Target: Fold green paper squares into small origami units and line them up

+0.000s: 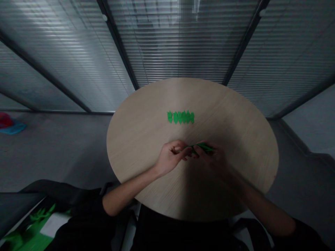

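The person's left hand (171, 157) and right hand (213, 158) meet just below the middle of the frame, low over the near half of a round wooden worktop (146, 118). Between them is a small piece of green paper (202, 147). The grip of the left hand is pressed together on its left end, thumb against fingertips. The right hand is in shadow, but its grip looks closed on the right end of the same piece.

The paper looks very light and thin. It is probably stiff only along its creases, easy to crush or tear, and a little slick on its face. It is likely best held by the edges or a folded corner with the fingertips and little pressure.

Above the hands, near the middle of the worktop and well apart from them, a row of folded green pieces (180, 117) lies side by side, touching.

The worktop is pale, smooth and matt. Behind it, across the top of the frame, are window blinds (162, 42) in dark frames. A grey floor (52, 146) spreads to the left, with something red and blue (9, 123) at the far left edge. More green sheets (34, 230) show at the lower left. The light is dim.
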Tool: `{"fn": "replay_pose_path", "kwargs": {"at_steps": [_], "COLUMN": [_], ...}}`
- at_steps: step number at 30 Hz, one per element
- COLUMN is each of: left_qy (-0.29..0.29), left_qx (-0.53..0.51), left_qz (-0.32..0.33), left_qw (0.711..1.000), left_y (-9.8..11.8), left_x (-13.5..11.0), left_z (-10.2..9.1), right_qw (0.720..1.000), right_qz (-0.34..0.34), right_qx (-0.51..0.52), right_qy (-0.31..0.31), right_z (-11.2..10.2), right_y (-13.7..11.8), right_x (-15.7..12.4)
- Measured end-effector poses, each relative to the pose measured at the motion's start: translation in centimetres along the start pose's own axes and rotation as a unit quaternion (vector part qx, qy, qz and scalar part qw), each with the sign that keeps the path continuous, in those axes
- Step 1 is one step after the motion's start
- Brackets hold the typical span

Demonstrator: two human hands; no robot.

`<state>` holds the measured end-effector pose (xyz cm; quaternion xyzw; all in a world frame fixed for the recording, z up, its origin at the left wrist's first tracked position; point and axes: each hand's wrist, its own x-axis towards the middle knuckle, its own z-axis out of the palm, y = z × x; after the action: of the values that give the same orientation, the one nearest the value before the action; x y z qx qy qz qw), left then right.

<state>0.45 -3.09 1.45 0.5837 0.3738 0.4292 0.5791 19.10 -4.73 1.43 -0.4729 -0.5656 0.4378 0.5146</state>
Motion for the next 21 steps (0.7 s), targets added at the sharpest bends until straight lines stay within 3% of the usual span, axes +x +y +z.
{"fn": "replay_pose_path", "kwargs": {"at_steps": [11,21], "left_qy": [-0.012,-0.006], "left_qx": [-0.012,-0.014], "left_qz": [-0.002,0.014], "left_qw": [1.000,1.000], "left_y": [0.16,0.20], "left_x": [-0.13,-0.02], "left_z": [-0.25,-0.22], "right_qw": [0.998,0.999], "right_qz": [0.032,0.016], "right_qx": [0.000,-0.003], "right_qy": [0.046,0.038], "right_z": [-0.45,-0.50], "right_y": [0.21,0.71], "right_x": [0.17,0.03]}}
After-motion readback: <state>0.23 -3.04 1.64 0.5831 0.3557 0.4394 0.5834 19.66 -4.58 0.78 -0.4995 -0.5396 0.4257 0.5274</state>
